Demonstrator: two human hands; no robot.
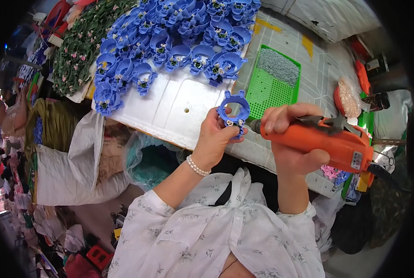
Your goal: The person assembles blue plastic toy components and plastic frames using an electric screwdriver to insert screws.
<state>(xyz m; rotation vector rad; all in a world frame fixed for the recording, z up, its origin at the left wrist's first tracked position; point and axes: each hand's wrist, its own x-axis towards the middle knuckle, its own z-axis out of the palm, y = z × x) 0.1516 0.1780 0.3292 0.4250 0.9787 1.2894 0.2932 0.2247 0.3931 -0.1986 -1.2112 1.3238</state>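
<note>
Heap of blue parts (170, 41), left of the green tray (269, 97): stacked loosely, so a knock could spill some off the table (325, 74). Green tray: tipping could scatter the grey pieces (277, 67) at its far end. Orange power tool (308, 147), on the tray's near side: the right hand (289, 161) has its fingers wrapped around the casing; a slack grip could let the tip wander into the opposite thumb. Held blue part (237, 118), just left of the tray's near corner: the left hand (214, 135) has its fingers pinching the lower end; a weak pinch could allow twisting under load. Materials: table, grey line-patterned covering; heap, glossy, plastic-looking rings; tray, perforated base, raised rim; tool, smooth rounded casing; held part, open ring with projecting lugs; grey pieces, tiny, metallic-looking.
</note>
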